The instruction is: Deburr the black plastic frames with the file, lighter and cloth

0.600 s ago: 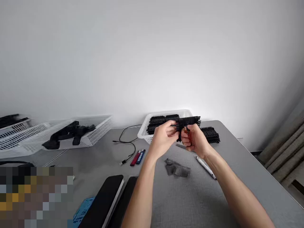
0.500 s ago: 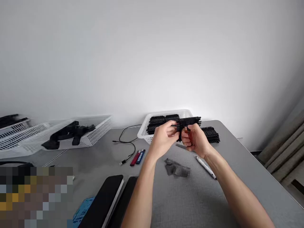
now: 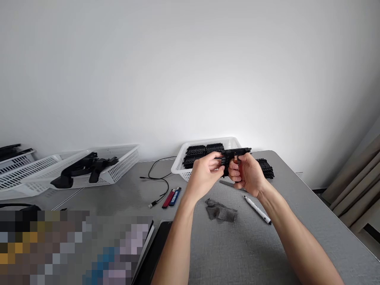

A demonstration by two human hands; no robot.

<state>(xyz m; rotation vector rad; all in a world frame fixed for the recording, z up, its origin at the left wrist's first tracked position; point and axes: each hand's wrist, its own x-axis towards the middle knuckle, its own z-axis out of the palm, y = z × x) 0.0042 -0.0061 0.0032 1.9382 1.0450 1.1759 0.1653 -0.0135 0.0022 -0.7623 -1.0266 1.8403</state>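
Note:
My left hand [image 3: 207, 170] is closed, its fingertips and thumb pinching a black ridged plastic part [image 3: 237, 152], held level above the table in front of the basket. My right hand [image 3: 249, 172] is curled right beside the part, wrapped around a small orange-red object [image 3: 240, 167] that looks like a lighter. Its thumb lies near the object's top, just under the part. Most of the orange-red object is hidden by the fingers. Behind the hands, a white basket [image 3: 177, 164] holds stacks of similar black ridged parts [image 3: 196, 150]. More of them [image 3: 265, 168] lie on the table behind my right hand.
A grey crumpled cloth [image 3: 222, 210] and a white marker [image 3: 257, 209] lie below my hands. Red [image 3: 168, 198] and blue [image 3: 175, 196] lighter-like sticks lie left, beside a black cable [image 3: 162, 179]. White baskets [image 3: 126, 162] with black items stand far left. A blurred-out area covers the lower left.
The black part has tilted so it appears thinner, edge-on. My right hand has shifted slightly right, and the orange-red object shows more. The blurred-out area has spread to the right.

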